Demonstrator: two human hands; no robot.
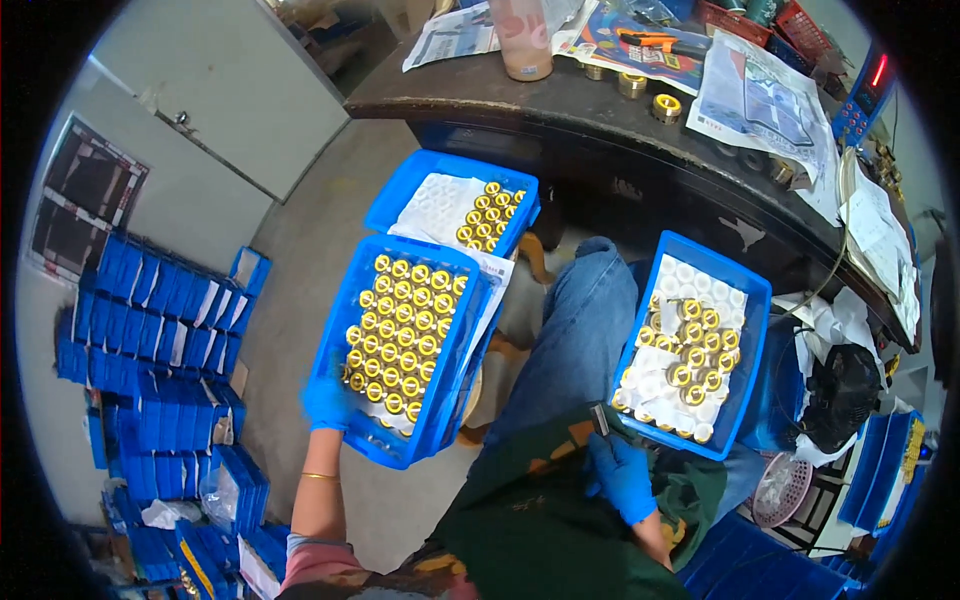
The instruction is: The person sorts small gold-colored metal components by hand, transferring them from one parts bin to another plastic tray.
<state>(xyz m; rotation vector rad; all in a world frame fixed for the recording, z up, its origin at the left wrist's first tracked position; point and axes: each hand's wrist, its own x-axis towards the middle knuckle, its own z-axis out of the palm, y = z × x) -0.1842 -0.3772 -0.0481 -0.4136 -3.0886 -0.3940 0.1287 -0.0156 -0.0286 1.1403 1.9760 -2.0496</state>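
My left hand, in a blue glove, is at the near left corner of a blue plastic tray; motion smears its fingers. That tray holds rows of round brass fittings with yellow ring tops. My right hand, also gloved in blue, is closed around a short grey metal tool above my lap; only its flat end shows, so I cannot make out its kind. Beside that hand, on the right, a second blue tray holds brass fittings and a white dimpled liner.
Behind the left tray, another blue tray holds fittings and white paper. A dark workbench curves across the back with a cup, orange-handled pliers, newspapers and loose fittings. Stacked blue trays stand at left. A pink basket sits at right.
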